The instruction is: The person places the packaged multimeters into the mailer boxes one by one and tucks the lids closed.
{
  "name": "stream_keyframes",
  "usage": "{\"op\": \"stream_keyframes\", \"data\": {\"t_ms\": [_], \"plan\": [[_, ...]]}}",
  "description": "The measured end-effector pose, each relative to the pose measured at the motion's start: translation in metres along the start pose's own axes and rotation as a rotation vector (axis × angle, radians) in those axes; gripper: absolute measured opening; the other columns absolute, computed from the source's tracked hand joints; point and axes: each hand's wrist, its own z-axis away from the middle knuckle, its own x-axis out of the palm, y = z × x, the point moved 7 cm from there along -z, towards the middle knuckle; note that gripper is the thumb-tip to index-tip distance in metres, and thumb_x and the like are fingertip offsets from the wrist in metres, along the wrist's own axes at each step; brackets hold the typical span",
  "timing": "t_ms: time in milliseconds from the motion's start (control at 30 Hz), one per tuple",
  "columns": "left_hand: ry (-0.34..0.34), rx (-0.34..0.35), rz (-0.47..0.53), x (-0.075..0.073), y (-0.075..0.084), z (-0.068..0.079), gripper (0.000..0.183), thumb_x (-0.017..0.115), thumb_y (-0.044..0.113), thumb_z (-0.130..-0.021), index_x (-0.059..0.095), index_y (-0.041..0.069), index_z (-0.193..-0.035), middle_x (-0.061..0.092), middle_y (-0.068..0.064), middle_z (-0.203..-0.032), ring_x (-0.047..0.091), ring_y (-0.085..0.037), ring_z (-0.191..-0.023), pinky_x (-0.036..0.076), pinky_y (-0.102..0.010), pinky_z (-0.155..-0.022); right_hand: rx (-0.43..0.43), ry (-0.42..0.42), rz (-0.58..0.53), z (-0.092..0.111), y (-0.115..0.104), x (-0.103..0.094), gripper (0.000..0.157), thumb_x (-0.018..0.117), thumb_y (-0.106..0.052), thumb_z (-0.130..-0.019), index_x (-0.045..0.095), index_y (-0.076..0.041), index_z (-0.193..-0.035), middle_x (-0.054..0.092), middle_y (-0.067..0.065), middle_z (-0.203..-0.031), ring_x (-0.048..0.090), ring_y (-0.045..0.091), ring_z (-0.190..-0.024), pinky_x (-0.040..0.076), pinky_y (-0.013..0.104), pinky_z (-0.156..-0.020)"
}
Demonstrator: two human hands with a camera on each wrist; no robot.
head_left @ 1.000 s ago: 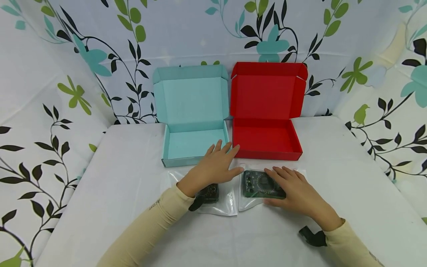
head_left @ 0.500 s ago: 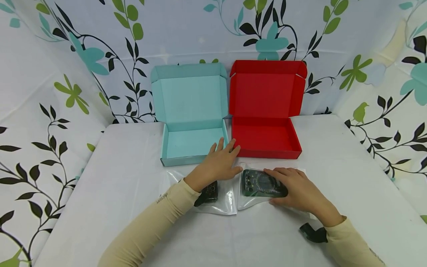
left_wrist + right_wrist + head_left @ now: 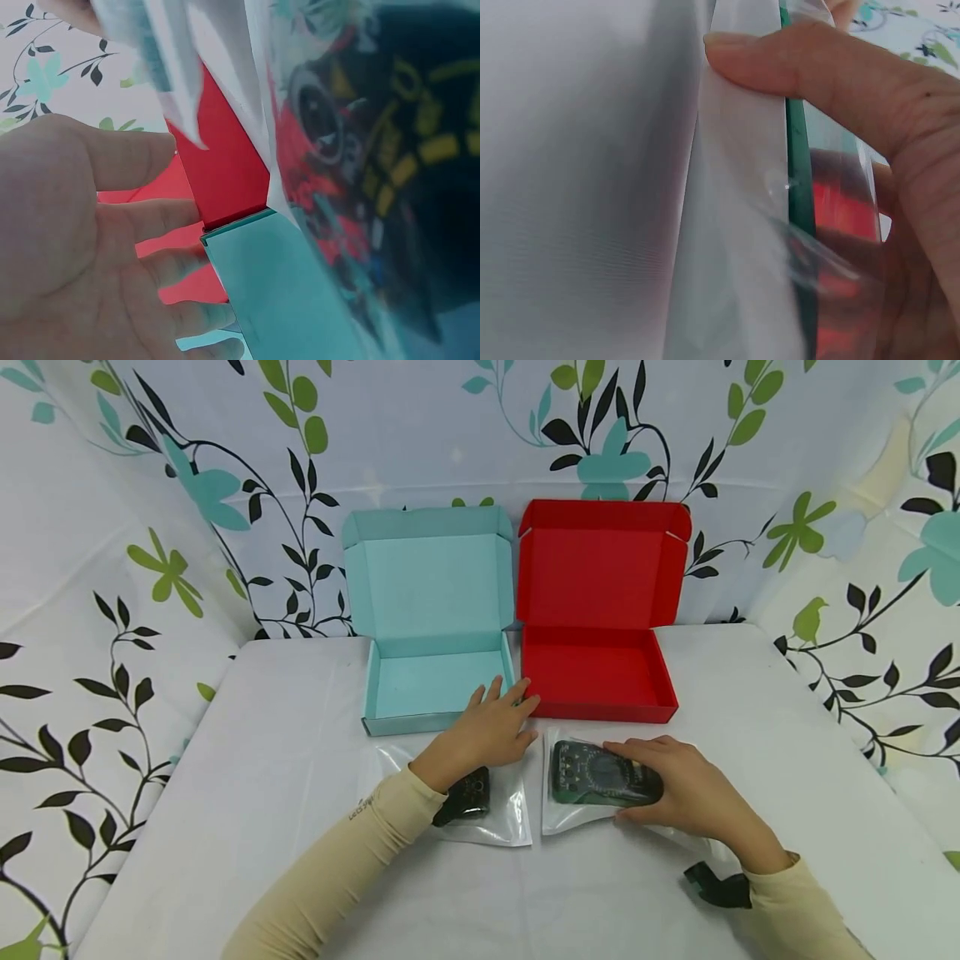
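Observation:
A dark green multimeter [image 3: 596, 781] in a clear plastic bag lies in front of the red box [image 3: 660, 697]. My right hand [image 3: 686, 789] grips its right end, thumb at the near side and fingers at the far side. In the right wrist view the thumb [image 3: 780, 64] presses the bag's plastic beside the meter's green edge [image 3: 801, 187]. My left hand [image 3: 486, 731] reaches over a second bagged multimeter [image 3: 472, 793], partly hidden under the wrist. Its fingers are spread, with fingertips right at the adjoining walls of the teal box [image 3: 408, 723] and the red one.
Both boxes stand side by side with their lids raised. A white cloth [image 3: 262, 777] covers the table, and a patterned leaf curtain [image 3: 420, 435] rises behind it. Black straps [image 3: 716, 889] hang at the wrists.
My right hand has gone from spread fingers over the bagged multimeter to gripping its right end, and both have shifted slightly right. The left hand has barely moved.

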Motion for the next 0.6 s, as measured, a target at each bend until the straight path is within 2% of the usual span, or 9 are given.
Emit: {"op": "stream_keyframes", "data": {"t_ms": [200, 433, 600], "plan": [[-0.008, 0.007, 0.008, 0.001, 0.002, 0.005, 0.061, 0.054, 0.039, -0.108, 0.039, 0.016, -0.162, 0.02, -0.01, -0.171, 0.014, -0.046, -0.154, 0.015, -0.061, -0.121, -0.013, 0.03, -0.036, 0.006, -0.006, -0.016, 0.085, 0.099, -0.032, -0.068, 0.064, -0.025, -0.145, 0.066, -0.001, -0.127, 0.056, 0.026, -0.113, 0.058, 0.044, -0.079], [0.004, 0.022, -0.021, 0.007, 0.002, 0.019, 0.064, 0.058, 0.041, -0.105, 0.039, 0.019, -0.162, 0.021, -0.008, -0.171, 0.014, -0.043, -0.155, 0.01, -0.063, -0.121, -0.043, 0.09, -0.013, 0.011, -0.013, -0.031, 0.088, 0.1, -0.028, -0.067, 0.062, -0.023, -0.146, 0.066, 0.005, -0.134, 0.057, 0.031, -0.114, 0.06, 0.049, -0.077], [0.019, 0.039, -0.038, 0.01, 0.008, 0.031, 0.065, 0.06, 0.041, -0.104, 0.041, 0.018, -0.161, 0.024, -0.009, -0.17, 0.015, -0.043, -0.155, 0.009, -0.064, -0.121, -0.037, 0.116, -0.012, 0.013, -0.014, -0.038, 0.087, 0.099, -0.025, -0.068, 0.063, -0.019, -0.146, 0.065, 0.007, -0.135, 0.056, 0.034, -0.115, 0.06, 0.053, -0.077]]}}
